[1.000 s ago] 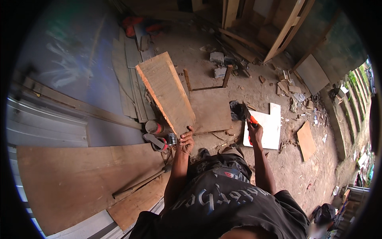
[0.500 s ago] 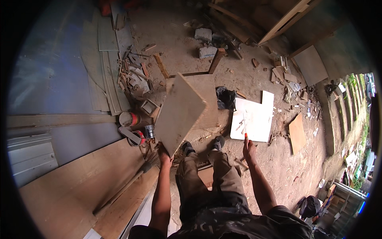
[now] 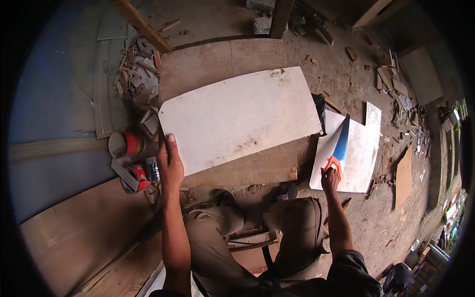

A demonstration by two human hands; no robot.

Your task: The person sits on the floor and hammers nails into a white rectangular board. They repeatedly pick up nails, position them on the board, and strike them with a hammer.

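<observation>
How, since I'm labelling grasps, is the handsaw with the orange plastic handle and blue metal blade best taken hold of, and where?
Probably by its orange looped handle, coming from the person's near side: that end lies toward them, while the blue tapering blade points away. The loop gives fingers something to close around, and the right hand holds it there.

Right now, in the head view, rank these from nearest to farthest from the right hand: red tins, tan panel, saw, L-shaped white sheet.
From the right hand:
1. Saw, gripped in it.
2. L-shaped white sheet, behind the saw in view.
3. Tan panel, on the ground to the right.
4. Red tins, far left.
</observation>
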